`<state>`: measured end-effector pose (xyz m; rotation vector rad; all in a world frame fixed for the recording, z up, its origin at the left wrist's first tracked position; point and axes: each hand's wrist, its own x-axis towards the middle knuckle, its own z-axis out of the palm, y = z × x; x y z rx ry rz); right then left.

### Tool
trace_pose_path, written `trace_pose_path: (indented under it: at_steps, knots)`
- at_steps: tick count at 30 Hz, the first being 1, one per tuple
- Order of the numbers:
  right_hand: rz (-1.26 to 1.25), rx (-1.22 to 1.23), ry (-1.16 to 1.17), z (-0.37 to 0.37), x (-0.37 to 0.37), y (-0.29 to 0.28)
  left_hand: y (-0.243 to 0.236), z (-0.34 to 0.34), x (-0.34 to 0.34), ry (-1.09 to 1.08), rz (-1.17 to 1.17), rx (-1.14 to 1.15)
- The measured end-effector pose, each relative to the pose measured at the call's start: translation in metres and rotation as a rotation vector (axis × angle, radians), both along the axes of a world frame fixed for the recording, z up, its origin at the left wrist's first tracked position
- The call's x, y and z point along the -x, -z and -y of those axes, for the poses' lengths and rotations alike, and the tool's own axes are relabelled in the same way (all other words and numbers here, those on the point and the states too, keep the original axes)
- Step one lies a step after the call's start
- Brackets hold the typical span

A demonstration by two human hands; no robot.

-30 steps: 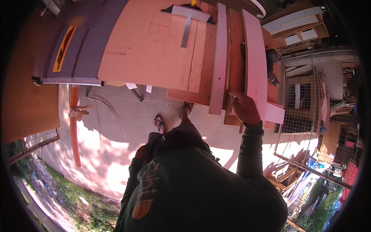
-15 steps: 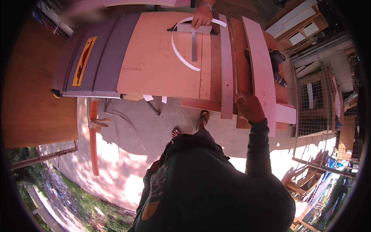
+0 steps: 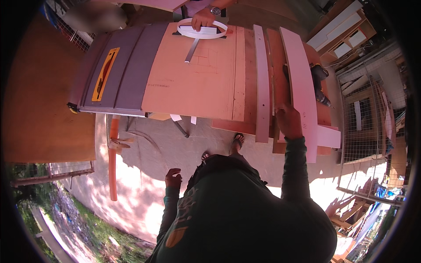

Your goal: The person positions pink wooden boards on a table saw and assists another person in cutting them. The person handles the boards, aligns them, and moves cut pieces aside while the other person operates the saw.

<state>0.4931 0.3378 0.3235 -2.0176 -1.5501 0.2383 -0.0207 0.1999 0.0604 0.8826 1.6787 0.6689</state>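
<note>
The wide pale board [image 3: 299, 79] presents a smooth, low-sheen face, the tan sheet [image 3: 193, 94] a matt, wood-like face, the grey surface [image 3: 136, 65] a matt, metal-like finish, the yellow insert [image 3: 115, 52] a smooth, plastic-like finish, and the green sleeve [image 3: 295, 164] matt cloth.

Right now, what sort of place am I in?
Probably a woodworking shop: I see a table saw with a yellow insert, a power drill, and long boards lying side by side.
</note>
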Motion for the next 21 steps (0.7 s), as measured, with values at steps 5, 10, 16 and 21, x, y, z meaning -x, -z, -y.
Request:
trace_pose_path:
  at_steps: [5,10,16,21]
  knots:
    - [0.011,-0.009,-0.077,-0.001,0.002,0.017,0.034,0.002,0.003,0.082,-0.155,-0.177]
    - [-0.036,0.044,-0.079,0.002,-0.002,0.023,0.035,0.008,0.000,0.116,-0.163,-0.324]
    - [-0.087,0.031,-0.103,0.000,0.008,0.028,0.036,0.016,-0.002,0.078,-0.181,-0.292]
    - [-0.057,-0.054,-0.192,-0.004,0.012,0.042,0.051,0.024,0.004,0.082,-0.155,-0.180]
